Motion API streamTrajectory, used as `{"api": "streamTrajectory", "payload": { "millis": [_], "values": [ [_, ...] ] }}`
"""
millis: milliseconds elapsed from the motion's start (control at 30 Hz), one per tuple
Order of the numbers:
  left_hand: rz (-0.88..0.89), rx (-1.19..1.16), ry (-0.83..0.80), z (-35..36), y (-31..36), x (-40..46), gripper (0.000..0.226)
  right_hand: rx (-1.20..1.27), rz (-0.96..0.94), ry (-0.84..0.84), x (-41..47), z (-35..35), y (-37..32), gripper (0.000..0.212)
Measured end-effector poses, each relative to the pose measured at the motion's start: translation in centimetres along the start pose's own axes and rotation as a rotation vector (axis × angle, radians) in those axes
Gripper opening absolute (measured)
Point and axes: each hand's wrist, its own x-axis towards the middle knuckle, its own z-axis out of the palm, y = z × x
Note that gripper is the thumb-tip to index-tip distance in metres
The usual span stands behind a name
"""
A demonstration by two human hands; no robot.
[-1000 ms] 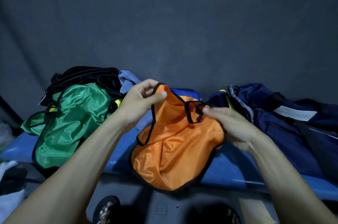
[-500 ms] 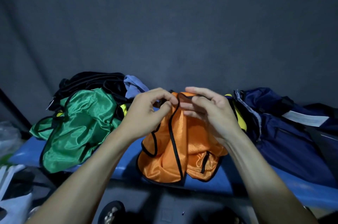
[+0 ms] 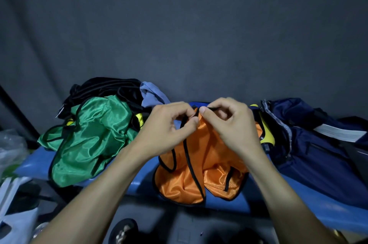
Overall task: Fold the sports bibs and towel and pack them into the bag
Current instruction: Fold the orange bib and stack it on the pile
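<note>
While both pinch its black-trimmed top edge, the left hand and right hand hold the orange bib above the blue counter; the navy bag's white label is unreadable.

A makeshift recording spot: a dark grey cloth backdrop hangs behind a blue bench piled with sports kit.

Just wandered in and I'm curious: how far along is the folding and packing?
Early on. No folded bib shows anywhere. In hand: left hand and right hand pinch the top edge of the orange bib, doubled over. Left: the green bib and dark garments lie crumpled on the blue bench; the navy bag waits, its inside hidden.
</note>
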Motion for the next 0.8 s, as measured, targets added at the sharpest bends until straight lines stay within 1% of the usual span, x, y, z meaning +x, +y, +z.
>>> {"api": "streamTrajectory", "payload": {
  "millis": [33,67,100,167,200,233,300,400,533,667,800],
  "values": [
    [0.008,-0.014,-0.024,-0.2,0.1,0.0,0.017,-0.069,-0.041,-0.023,0.1,-0.3,-0.2,0.009],
    [0.015,-0.026,-0.053,-0.3,0.2,-0.1,0.017,-0.093,-0.078,-0.076,0.2,-0.6,-0.4,0.01],
    [0.02,-0.034,-0.08,-0.4,0.2,-0.1,0.017,-0.058,-0.111,-0.168,0.3,-1.0,-0.5,0.016],
    [0.029,-0.067,-0.122,-0.6,0.4,-0.1,0.018,0.143,-0.119,-0.41,0.5,-1.8,-0.7,0.027],
    [0.032,-0.091,-0.139,-0.7,0.5,-0.1,0.019,0.248,-0.097,-0.515,0.6,-2.1,-0.8,0.028],
    [0.031,-0.112,-0.157,-0.8,0.5,-0.1,0.019,0.319,-0.079,-0.581,0.7,-2.3,-0.9,0.027],
    [0.019,-0.142,-0.183,-1.0,0.6,-0.2,0.018,0.352,-0.093,-0.612,0.9,-2.6,-0.9,0.026],
    [0.014,-0.136,-0.19,-1.2,0.6,-0.2,0.018,0.367,-0.121,-0.552,0.8,-2.7,-1.0,0.028],
    [0.02,-0.122,-0.204,-1.7,0.9,-0.4,0.019,0.314,-0.176,-0.577,0.6,-2.9,-1.4,0.019],
    [0.048,-0.126,-0.216,-2.3,1.7,-0.6,0.017,0.311,-0.145,-0.623,0.5,-3.5,-2.5,0.016],
    [0.086,-0.131,-0.2,-3.3,3.5,-0.6,0.016,0.256,-0.081,-0.716,0.9,-5.1,-4.8,0.014]
  ]
}}
